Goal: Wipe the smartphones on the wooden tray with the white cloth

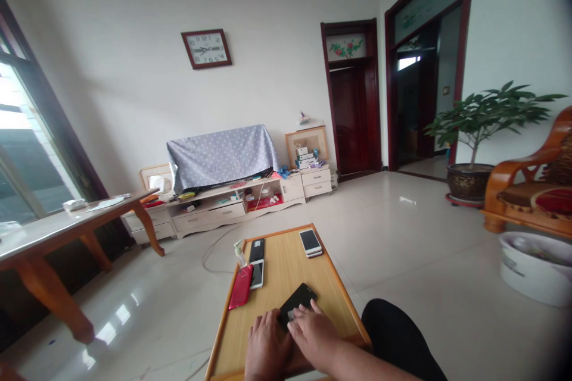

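A black phone (pixel 304 294) lies aslant near the front of a small wooden table (pixel 286 256). My left hand (pixel 268 342) is at the phone's lower left corner, its fingers bent and its thumb against the near edge, gripping it. Across the phone's lower part lies my right hand (pixel 315 333), fingers pressed down around a small pale scrap (pixel 291 314), too little of which shows to name. At the left edge are a red phone (pixel 241 287), a white phone (pixel 257 274), a black phone-like device (pixel 257 250) and a pump bottle (pixel 240 255). White phones (pixel 310 241) lie stacked at the far right corner.
A long table (pixel 80 214) stands on the left by the window. Against the wall is a low cabinet (pixel 210 223) bearing a cloth-covered object (pixel 223 158). To the right are a potted plant (pixel 471 181), a wooden armchair (pixel 504 190) and a white bucket (pixel 531 277). A cable (pixel 205 256) crosses the floor.
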